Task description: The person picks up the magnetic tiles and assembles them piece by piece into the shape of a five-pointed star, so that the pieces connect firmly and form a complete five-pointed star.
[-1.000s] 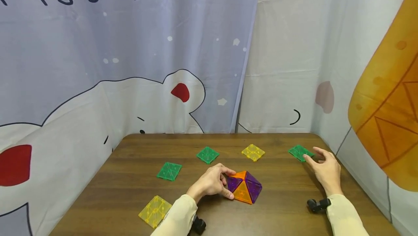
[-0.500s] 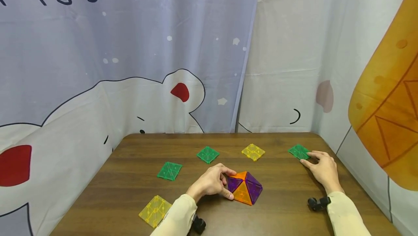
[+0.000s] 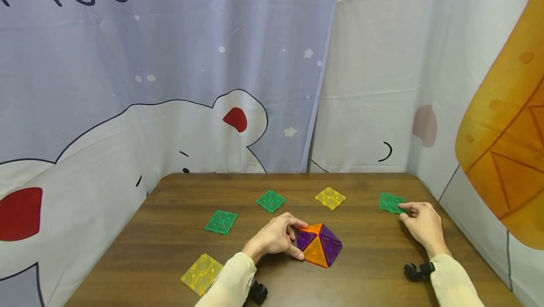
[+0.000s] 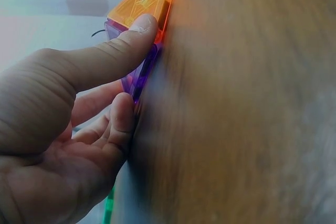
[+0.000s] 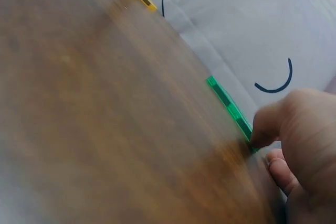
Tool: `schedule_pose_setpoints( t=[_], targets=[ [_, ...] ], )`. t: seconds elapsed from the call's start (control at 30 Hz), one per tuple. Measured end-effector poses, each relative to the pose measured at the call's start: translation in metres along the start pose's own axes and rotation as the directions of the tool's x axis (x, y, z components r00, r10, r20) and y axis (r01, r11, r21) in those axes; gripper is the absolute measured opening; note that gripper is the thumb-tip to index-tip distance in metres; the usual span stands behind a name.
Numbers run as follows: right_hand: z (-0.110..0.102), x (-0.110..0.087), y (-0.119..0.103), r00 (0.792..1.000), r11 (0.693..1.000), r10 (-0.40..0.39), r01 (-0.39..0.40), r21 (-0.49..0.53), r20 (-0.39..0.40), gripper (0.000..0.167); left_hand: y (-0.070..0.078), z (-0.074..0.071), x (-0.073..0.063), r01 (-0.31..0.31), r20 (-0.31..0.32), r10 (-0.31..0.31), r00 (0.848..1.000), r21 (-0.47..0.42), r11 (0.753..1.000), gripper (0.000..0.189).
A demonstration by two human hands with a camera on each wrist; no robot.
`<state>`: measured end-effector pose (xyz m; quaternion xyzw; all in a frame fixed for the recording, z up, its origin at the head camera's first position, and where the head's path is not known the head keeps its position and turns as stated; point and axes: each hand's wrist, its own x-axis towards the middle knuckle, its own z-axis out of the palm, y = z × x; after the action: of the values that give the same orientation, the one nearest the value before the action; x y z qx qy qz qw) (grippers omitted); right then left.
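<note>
In the head view a low pyramid of orange and purple triangular magnetic tiles (image 3: 318,245) stands mid-table. My left hand (image 3: 274,235) holds its left side, thumb at the front and index finger behind. The left wrist view shows the thumb against an orange tile (image 4: 139,3), with a purple tile (image 4: 142,74) below it. At the far right my right hand (image 3: 422,225) pinches the near right corner of a green square magnetic tile (image 3: 390,202). Seen from the right wrist, this green tile (image 5: 231,108) is edge-on, and the fingertips partly hide its end.
Two more green square tiles lie on the wooden table (image 3: 357,269): one at the back (image 3: 271,201), and a left green tile (image 3: 221,222). A yellow tile (image 3: 330,198) lies behind the pyramid; another yellow tile (image 3: 201,274) is by the left sleeve. Curtains (image 3: 365,85) surround the table.
My right hand has come down onto the green tile's near corner and taken hold of it. The tile has turned and shifted slightly right. The left hand and pyramid stay put.
</note>
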<state>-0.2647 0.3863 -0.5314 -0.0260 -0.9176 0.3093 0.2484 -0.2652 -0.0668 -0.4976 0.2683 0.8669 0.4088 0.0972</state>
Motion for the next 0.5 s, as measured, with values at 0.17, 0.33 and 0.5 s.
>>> schedule_pose_setpoints(
  t=[0.17,0.33,0.5],
  targets=[
    [-0.005,-0.007,-0.005,1.0,1.0,0.003,-0.002,-0.01,0.015,0.028,0.001,-0.001,0.0,-0.006,0.007,0.006,1.0,-0.003,1.0,0.074],
    [-0.008,-0.014,-0.007,0.995,1.0,-0.011,0.012,-0.01,0.099,0.031,0.001,-0.003,-0.001,-0.004,0.018,0.004,1.0,-0.005,1.0,0.074],
    [-0.009,-0.02,-0.008,0.974,0.997,-0.081,0.079,0.016,0.21,0.023,-0.003,-0.003,0.0,-0.002,0.045,0.003,0.999,-0.024,1.0,0.074]
  ],
)
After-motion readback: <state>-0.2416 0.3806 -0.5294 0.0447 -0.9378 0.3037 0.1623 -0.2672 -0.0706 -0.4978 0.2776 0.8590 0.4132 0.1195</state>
